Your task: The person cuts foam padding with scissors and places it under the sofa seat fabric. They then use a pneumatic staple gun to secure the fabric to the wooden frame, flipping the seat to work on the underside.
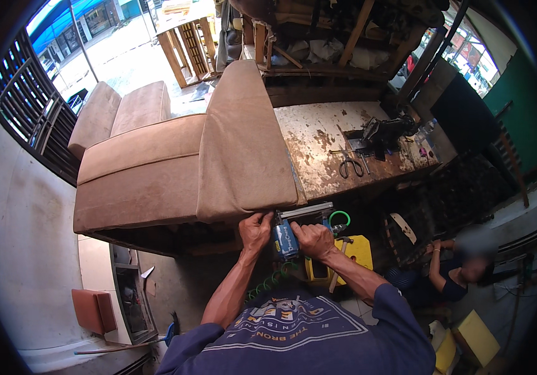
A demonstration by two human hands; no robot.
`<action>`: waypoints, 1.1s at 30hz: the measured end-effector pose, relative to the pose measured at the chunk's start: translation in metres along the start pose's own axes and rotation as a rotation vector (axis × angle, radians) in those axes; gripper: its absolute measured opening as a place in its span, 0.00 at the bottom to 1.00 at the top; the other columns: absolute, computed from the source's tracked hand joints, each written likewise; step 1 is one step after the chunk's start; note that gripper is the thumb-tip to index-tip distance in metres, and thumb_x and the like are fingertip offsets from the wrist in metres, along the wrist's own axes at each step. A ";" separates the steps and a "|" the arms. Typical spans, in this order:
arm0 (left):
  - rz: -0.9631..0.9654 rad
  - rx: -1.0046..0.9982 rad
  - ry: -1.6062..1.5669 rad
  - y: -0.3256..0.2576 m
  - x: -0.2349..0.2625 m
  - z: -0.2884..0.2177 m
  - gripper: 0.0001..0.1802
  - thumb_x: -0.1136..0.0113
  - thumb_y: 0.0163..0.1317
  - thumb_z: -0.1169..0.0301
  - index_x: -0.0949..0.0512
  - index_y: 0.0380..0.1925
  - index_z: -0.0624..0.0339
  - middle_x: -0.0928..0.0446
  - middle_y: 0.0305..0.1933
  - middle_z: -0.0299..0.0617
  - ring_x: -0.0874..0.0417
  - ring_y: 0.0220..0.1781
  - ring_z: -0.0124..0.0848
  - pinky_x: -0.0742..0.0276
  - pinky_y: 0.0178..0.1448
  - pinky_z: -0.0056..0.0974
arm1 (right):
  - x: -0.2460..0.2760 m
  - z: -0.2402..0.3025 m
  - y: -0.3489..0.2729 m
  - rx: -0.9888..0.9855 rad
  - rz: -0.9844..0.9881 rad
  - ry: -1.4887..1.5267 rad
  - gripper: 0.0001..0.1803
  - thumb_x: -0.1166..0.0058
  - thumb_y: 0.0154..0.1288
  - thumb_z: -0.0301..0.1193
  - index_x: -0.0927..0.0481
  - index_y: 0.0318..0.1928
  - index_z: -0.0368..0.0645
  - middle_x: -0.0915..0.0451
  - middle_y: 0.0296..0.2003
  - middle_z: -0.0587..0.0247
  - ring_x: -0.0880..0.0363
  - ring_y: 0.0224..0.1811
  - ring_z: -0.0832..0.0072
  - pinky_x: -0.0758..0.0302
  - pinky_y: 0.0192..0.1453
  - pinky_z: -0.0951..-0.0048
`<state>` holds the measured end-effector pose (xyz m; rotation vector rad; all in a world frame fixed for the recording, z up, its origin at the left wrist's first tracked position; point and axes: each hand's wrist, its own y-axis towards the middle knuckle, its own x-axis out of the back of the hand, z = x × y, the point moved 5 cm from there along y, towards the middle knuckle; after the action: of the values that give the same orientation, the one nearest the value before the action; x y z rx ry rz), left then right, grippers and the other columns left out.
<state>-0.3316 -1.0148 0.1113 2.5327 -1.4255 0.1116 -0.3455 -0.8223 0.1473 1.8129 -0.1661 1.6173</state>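
Note:
A brown upholstered sofa piece (137, 181) lies in front of me, its loose brown fabric (243, 150) draped over the right end. At the lower edge of that fabric, my left hand (256, 232) is closed, its fingers pinching the cloth. Gripped in my right hand (314, 240) is a blue air staple gun (286, 242), its nose close to the fabric edge beside my left fingers. A green coiled air hose (271, 279) hangs below the gun. Whether the nose touches the fabric, I cannot tell.
A worn workbench (318, 131) at right carries scissors (351, 167) and a black sewing machine (384, 134). By my right forearm stands a yellow stool (359, 253) with a hammer (342, 247). Another person (450, 269) sits at the right. Brown cushions (140, 109) stand at the far left.

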 end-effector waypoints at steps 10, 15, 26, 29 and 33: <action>0.066 0.033 0.084 0.010 0.003 0.004 0.15 0.28 0.65 0.65 0.15 0.30 0.70 0.26 0.15 0.41 0.32 0.22 0.21 0.33 0.27 0.38 | 0.002 0.008 -0.004 -0.208 0.041 0.256 0.21 0.34 0.56 0.29 0.22 0.50 0.40 0.18 0.23 0.54 0.13 0.25 0.56 0.18 0.30 0.59; 0.165 0.096 0.071 -0.014 -0.005 0.024 0.17 0.30 0.69 0.61 0.14 0.32 0.67 0.24 0.17 0.44 0.26 0.23 0.22 0.28 0.30 0.38 | -0.005 0.047 -0.088 -0.732 -0.030 0.532 0.29 0.26 0.54 0.35 0.22 0.53 0.36 0.13 0.31 0.44 0.10 0.35 0.47 0.14 0.37 0.56; 0.106 -0.288 -0.052 -0.062 -0.055 0.125 0.23 0.36 0.72 0.74 0.27 0.65 0.67 0.22 0.61 0.50 0.19 0.61 0.38 0.24 0.66 0.41 | -0.178 0.147 -0.277 -1.531 0.001 0.786 0.14 0.32 0.58 0.33 0.18 0.34 0.32 0.16 0.23 0.49 0.10 0.29 0.57 0.19 0.35 0.58; -0.073 -0.284 -0.331 -0.075 -0.074 0.149 0.28 0.34 0.71 0.74 0.31 0.67 0.71 0.24 0.64 0.53 0.20 0.65 0.40 0.24 0.66 0.41 | -0.235 0.134 -0.294 -1.484 -0.107 0.850 0.14 0.32 0.59 0.33 0.17 0.34 0.33 0.16 0.23 0.51 0.11 0.27 0.60 0.19 0.34 0.59; 0.013 -0.327 -0.134 -0.094 -0.117 0.192 0.24 0.32 0.73 0.64 0.26 0.60 0.69 0.20 0.55 0.48 0.18 0.52 0.34 0.23 0.61 0.40 | -0.317 0.115 -0.324 -1.508 -0.150 1.069 0.13 0.33 0.62 0.34 0.17 0.33 0.34 0.16 0.22 0.54 0.13 0.26 0.68 0.20 0.34 0.62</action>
<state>-0.3217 -0.9160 -0.1117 2.2975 -1.3780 -0.2728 -0.1494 -0.7516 -0.2715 -0.1962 -0.5261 1.3904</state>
